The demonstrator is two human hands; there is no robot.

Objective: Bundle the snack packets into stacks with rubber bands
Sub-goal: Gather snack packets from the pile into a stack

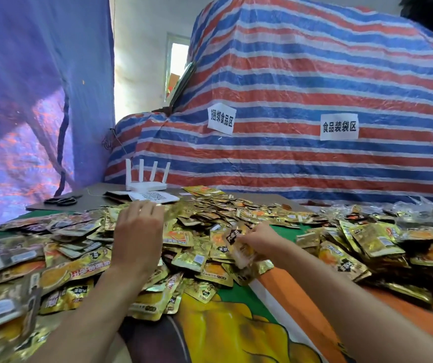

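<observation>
A wide heap of gold and orange snack packets (199, 231) covers the table in the head view. My left hand (138, 229) reaches over the middle of the heap, palm down, fingers bent onto a blurred packet at its far edge. My right hand (258, 241) grips a small stack of packets (241, 247) just above the heap, to the right of centre. More packets (367, 242) lie spread at the right, and darker ones (13, 247) at the left. No rubber band is visible.
A printed green, yellow and orange cloth (236, 323) covers the table's near part. At the back stand a white router (147, 183), a white QR card (155, 197) and black scissors (62, 200). A striped tarpaulin (315, 100) with paper labels rises behind.
</observation>
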